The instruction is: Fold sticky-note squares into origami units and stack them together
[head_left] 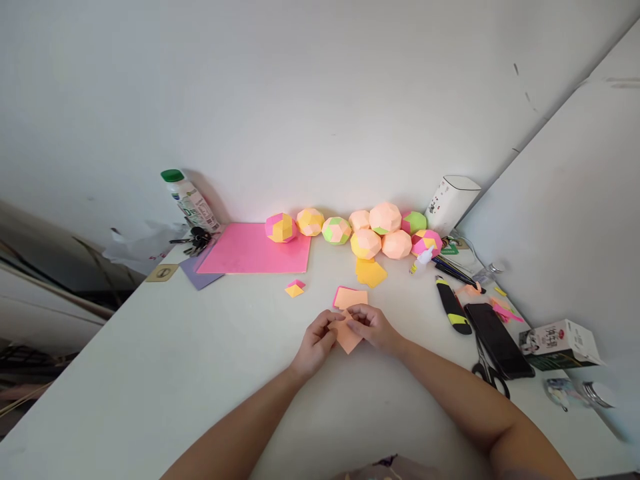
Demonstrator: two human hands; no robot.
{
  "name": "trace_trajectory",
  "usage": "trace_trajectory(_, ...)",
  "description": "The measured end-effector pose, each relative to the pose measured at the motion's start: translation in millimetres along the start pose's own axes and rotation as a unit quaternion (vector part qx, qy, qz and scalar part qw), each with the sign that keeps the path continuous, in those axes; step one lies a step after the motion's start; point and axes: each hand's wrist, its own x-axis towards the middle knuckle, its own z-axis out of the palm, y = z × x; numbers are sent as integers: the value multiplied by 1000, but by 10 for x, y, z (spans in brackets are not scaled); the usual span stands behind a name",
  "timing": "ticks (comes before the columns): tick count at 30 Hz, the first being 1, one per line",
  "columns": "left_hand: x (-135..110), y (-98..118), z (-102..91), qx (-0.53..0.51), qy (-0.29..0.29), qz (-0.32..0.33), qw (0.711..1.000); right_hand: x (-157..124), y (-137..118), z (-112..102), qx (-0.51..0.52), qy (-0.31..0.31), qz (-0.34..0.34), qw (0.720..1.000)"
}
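Observation:
Between my two hands is a square of peach paper (349,339), one corner pointing toward me. My left hand (316,343) pinches its left side with thumb and fingers. On the right side, my right hand (373,328) grips it near the top, thumb on the face. Just beyond my fingers lies a stack of peach paper squares (353,298) with a pink edge showing underneath. A small folded pink-and-yellow paper piece (295,289) rests to the left of the stack. Orange-yellow paper squares (371,273) lie farther back.
Several faceted paper balls (385,219) line the wall, one on a pink board (255,250). A bottle (193,200) leans at the back left. On the right are a glue bottle (423,259), a utility knife (453,307), scissors (490,375), a phone (500,340) and a milk carton (560,345).

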Motion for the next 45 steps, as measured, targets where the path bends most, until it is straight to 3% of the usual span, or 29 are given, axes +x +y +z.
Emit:
trace_trajectory(9, 27, -26, 9, 63, -21, 89, 994, 6, 14, -38, -35, -24, -10, 999)
trace_trajectory(15, 49, -31, 22, -5, 62, 15, 998, -6, -26, -33, 1, -39, 10, 999)
trace_trajectory(18, 49, -33, 20, -25, 75, 3, 997, -6, -13, -35, -3, -32, 11, 999)
trace_trajectory(24, 44, -30, 41, -25, 32, 5, 999, 11, 18, -57, -3, 14, -1, 1000)
trace_trajectory(28, 54, -30, 62, -15, 104, 10, 994, 12, 48, -46, -14, 79, -28, 996)
trace_trajectory(31, 46, 1, 53, 5, 123, 9, 992, 6, 73, -19, -53, 117, -77, 989)
trace_trajectory(33, 28, 37, 45, 39, 49, 13, 998, 5, 83, 0, -101, 123, -142, 977)
trace_trajectory(36, 4, 79, 45, 83, 5, 25, 996, 8, 89, 25, -177, 111, -261, 943)
trace_trajectory(39, 3, 89, 54, 74, 10, -1, 997, 10, 89, 43, -239, 105, -342, 903)
trace_trajectory(42, 20, 79, 59, 63, 32, -37, 997, 10, 94, 46, -272, 109, -364, 884)
trace_trajectory(45, 35, 66, 54, 49, 44, -44, 997, 19, 114, 24, -265, 113, -351, 891)
